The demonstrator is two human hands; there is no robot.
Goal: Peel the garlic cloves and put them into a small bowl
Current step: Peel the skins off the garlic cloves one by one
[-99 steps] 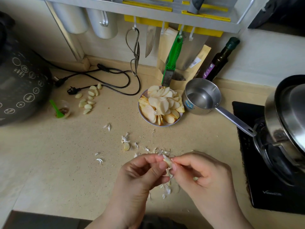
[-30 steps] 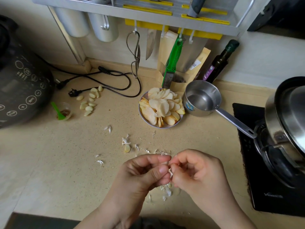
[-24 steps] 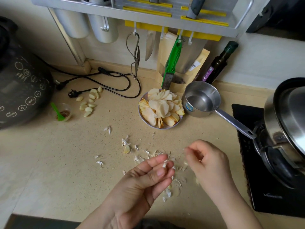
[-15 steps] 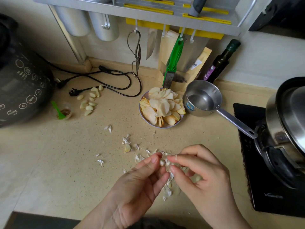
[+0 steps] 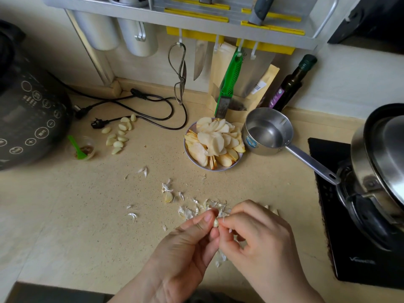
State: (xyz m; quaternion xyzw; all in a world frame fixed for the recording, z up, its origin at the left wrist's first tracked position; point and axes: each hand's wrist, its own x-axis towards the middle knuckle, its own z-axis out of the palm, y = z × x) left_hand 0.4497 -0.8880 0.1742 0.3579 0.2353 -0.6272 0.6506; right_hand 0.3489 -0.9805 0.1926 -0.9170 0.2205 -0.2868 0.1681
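Since a moment ago the right hand (image 5: 260,237) has closed back in, and now both it and the left hand (image 5: 188,241) pinch one small garlic clove (image 5: 216,222) at their fingertips, in front of the plate of apple slices (image 5: 215,145). Slick and tiny, it could squirt loose into the papery skins (image 5: 196,209).
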